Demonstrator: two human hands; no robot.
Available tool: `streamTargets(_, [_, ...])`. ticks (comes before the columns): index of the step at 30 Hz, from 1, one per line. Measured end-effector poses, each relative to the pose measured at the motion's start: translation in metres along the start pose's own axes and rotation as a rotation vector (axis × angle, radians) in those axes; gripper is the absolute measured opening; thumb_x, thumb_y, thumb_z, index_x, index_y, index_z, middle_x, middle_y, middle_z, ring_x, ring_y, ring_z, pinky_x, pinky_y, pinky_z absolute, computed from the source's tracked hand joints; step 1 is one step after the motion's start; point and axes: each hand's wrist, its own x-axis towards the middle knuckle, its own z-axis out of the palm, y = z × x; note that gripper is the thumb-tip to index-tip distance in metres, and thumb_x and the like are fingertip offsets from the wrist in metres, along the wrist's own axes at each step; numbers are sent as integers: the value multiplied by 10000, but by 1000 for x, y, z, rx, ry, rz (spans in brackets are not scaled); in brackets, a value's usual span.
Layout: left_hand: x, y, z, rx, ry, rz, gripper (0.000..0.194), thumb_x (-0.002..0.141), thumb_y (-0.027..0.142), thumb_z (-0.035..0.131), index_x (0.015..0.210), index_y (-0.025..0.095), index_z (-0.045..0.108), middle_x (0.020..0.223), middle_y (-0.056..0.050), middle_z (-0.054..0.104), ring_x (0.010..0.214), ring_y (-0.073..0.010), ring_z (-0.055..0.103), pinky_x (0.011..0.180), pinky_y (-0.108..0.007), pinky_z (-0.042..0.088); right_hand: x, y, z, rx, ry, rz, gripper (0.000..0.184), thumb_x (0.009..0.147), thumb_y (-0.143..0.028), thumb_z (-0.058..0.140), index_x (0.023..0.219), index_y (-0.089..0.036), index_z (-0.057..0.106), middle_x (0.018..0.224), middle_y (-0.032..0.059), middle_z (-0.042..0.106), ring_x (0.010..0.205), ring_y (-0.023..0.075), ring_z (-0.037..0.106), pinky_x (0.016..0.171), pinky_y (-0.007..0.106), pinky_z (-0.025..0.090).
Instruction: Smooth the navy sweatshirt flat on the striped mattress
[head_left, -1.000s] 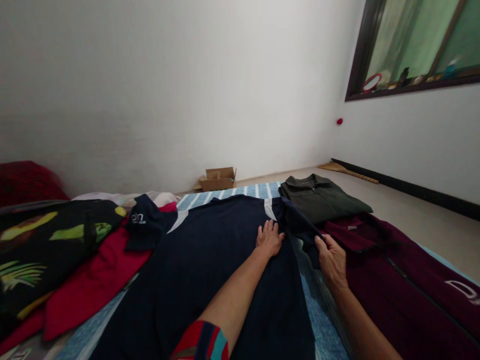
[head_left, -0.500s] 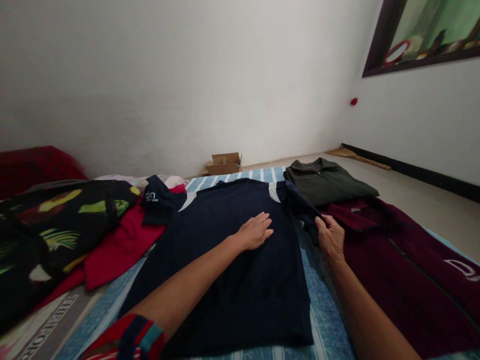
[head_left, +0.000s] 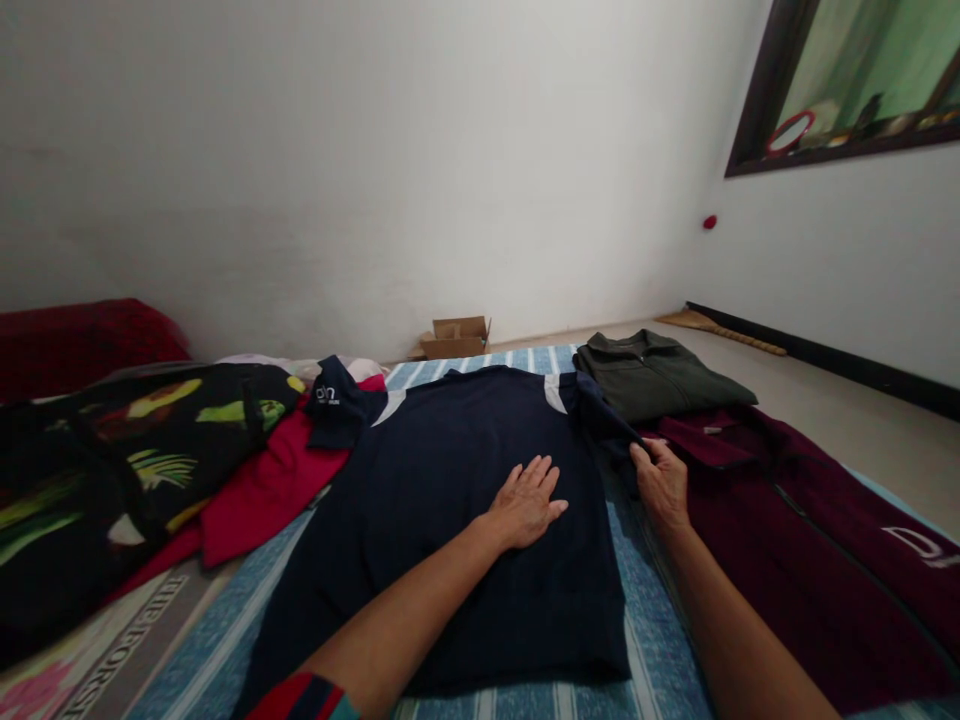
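A dark navy shirt (head_left: 450, 470) with white shoulder patches lies spread on a blue striped bedsheet (head_left: 652, 620). My left hand (head_left: 527, 502) rests flat on its body, fingers outstretched. At the right side, my right hand (head_left: 661, 482) pinches the end of the navy sleeve (head_left: 606, 412) between thumb and fingers. The other sleeve, with white lettering, is folded out to the left over red cloth. Just beyond my right hand lies a maroon zip jacket (head_left: 795, 560) with a white letter print.
A folded dark green jacket (head_left: 660, 375) sits behind the maroon one. On the left are a black fruit-print garment (head_left: 150, 450), red cloth (head_left: 277, 500) and a dark red bundle (head_left: 90, 340). A cardboard box (head_left: 456, 338) stands near the wall, and a broom (head_left: 720, 332) lies on the floor.
My left hand has slid slightly down and right over the shirt, its fingers now more spread. My right hand keeps its pinch on the sleeve. The camera view has shifted a little.
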Motion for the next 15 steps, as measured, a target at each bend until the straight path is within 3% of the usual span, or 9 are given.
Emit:
streamTargets(5, [-2,-1,3,-52,25,4,586,913,485,278,1426,203,274,1532,-79,158,1411,-211,79,1126,-443,100,-2,0,3,-95,42,-52,517,717,-419,523,1142,-134,597,949,96,661,866,233,598,781,337,437])
streamTargets(8, [2,-6,0,-137,63,6,576,888,460,357,1387,173,351,1511,-108,231,1398,-231,157,1121,-442,138,-4,0,4,-191,14,-40,587,719,-396,506,1256,-158,529,970,89,664,825,232,615,757,354,449])
streamTargets(12, [26,-10,-13,-485,290,-96,433,803,366,508,1176,155,575,1327,-118,517,1256,-245,425,1061,-360,292,-4,-1,5,-123,-64,36,509,688,-412,555,1113,-144,632,911,87,691,789,245,631,718,355,472])
streamTargets(15, [54,-10,-28,-723,389,-218,366,795,441,507,990,164,647,1060,-79,660,1059,-243,563,916,-331,424,-5,-5,7,55,-126,166,457,648,-439,620,981,-132,683,830,74,704,766,251,644,664,333,498])
